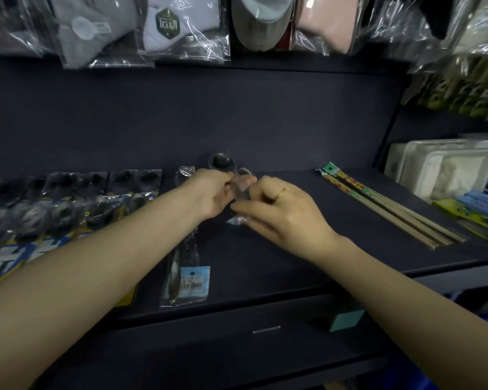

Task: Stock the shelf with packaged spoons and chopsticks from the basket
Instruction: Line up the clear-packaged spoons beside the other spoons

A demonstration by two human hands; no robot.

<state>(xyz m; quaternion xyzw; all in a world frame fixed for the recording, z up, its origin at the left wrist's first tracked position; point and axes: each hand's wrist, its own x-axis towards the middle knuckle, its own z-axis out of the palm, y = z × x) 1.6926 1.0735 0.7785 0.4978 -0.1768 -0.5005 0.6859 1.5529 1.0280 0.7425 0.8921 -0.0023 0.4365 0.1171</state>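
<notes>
A dark shelf [307, 249] fills my view, bagged clothes [181, 26] hanging at twelve o'clock. Chopsticks [389, 209] lie at three. Centre, my left hand [212, 195] and right hand [279, 212] both pinch a packaged spoon [223, 163]; the slick wrapper might slip.

Matt dark shelf [293, 257]; glossy plastic spoon packet [185, 277]; seemingly wooden chopsticks [392, 209].
</notes>
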